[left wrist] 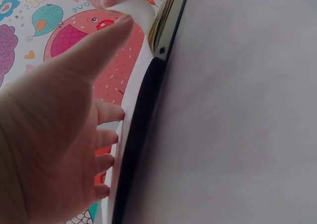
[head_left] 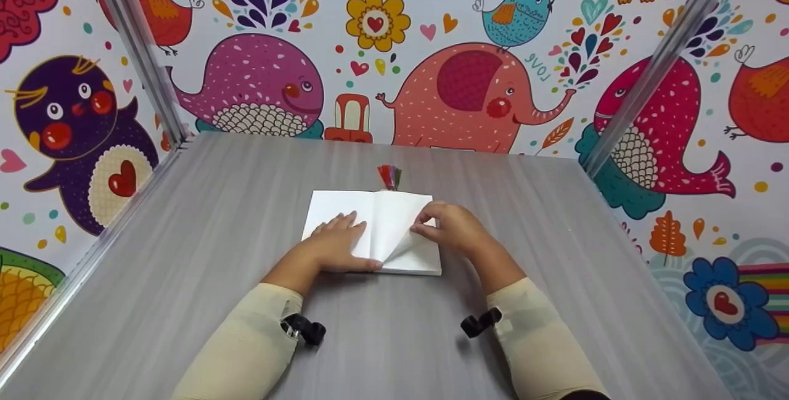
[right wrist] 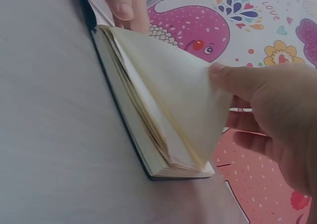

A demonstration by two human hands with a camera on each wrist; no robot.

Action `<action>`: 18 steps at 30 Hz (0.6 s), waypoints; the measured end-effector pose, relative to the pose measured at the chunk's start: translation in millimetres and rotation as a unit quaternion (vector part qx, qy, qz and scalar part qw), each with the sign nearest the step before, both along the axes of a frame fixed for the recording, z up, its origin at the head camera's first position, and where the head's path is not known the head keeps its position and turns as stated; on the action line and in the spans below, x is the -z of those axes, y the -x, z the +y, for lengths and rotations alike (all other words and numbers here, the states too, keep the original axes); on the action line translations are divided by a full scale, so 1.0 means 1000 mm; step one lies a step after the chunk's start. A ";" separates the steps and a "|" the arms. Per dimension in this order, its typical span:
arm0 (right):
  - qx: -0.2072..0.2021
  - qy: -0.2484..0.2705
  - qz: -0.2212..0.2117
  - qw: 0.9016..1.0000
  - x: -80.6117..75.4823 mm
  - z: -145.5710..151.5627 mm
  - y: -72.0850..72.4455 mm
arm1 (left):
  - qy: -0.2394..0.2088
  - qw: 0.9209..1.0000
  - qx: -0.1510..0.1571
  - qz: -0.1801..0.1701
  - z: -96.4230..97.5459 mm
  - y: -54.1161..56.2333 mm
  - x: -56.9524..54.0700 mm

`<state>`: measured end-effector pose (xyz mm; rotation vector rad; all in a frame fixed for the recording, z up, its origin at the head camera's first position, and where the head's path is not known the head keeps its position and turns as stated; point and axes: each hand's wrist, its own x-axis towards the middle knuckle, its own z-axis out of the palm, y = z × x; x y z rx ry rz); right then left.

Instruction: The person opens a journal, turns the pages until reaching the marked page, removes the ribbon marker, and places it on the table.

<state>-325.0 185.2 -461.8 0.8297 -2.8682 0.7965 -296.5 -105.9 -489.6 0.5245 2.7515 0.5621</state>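
Note:
An open notebook (head_left: 339, 203) with blank white pages and a dark cover lies on the grey table. My left hand (head_left: 339, 244) rests spread on its left page, thumb reaching across to the lower end of the fold. On the other side, my right hand (head_left: 453, 226) pinches the outer edge of a right-hand page (head_left: 394, 221) between thumb and fingers. That page is lifted and bends up from the pages beneath. In the right wrist view the raised page (right wrist: 173, 85) curves above the page block (right wrist: 133, 120), with the thumb on its corner.
A tassel (head_left: 389, 177) of red, purple and green threads sticks out past the notebook's far edge. Grey table surface (head_left: 234, 203) surrounds the notebook. Walls printed with cartoon animals (head_left: 462, 98) stand behind and at both sides, with metal posts (head_left: 148, 55) at the corners.

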 end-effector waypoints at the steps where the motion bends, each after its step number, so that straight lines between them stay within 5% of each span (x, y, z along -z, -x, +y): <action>1: 0.005 0.004 0.007 1.000 0.000 -0.002 0.000 | 0.002 1.000 -0.002 0.000 0.001 0.000 0.000; 18: -0.012 0.066 0.093 0.993 0.007 -0.011 -0.003 | 0.028 0.998 -0.041 0.043 0.019 -0.004 0.005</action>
